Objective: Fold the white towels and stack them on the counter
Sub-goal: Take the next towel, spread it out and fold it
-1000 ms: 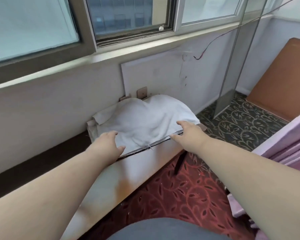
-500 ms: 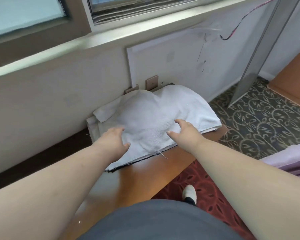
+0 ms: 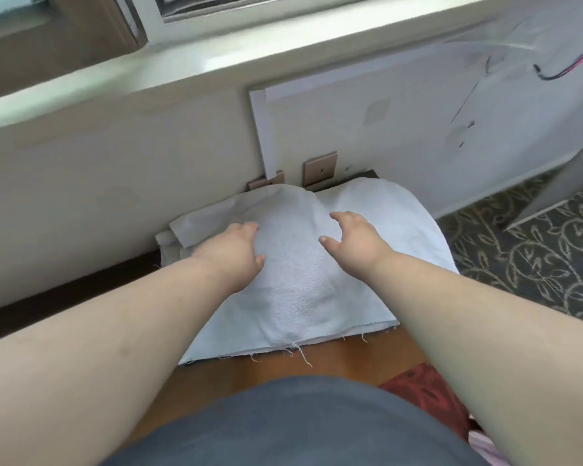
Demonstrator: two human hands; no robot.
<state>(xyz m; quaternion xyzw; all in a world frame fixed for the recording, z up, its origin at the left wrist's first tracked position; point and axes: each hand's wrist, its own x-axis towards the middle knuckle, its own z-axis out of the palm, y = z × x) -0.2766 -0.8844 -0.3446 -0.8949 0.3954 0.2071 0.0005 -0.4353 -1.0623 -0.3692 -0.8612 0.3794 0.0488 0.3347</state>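
A stack of folded white towels (image 3: 300, 290) lies on the brown wooden counter (image 3: 334, 361) against the wall under the window. The top towel bulges in the middle and has frayed threads along its near edge. My left hand (image 3: 233, 253) rests palm down on the left part of the top towel, fingers relaxed. My right hand (image 3: 354, 237) hovers over or lightly touches the towel's centre right, fingers loosely spread and holding nothing. Lower towel layers stick out at the stack's back left.
The white wall with a leaning white panel (image 3: 384, 122) and tan socket plates (image 3: 320, 168) stands right behind the stack. A window sill (image 3: 216, 58) runs above. Patterned grey carpet (image 3: 535, 264) lies to the right, red carpet (image 3: 424, 395) below the counter edge.
Both hands slid from the towel's near edge up onto its middle. The view has moved closer and lower over the stack.
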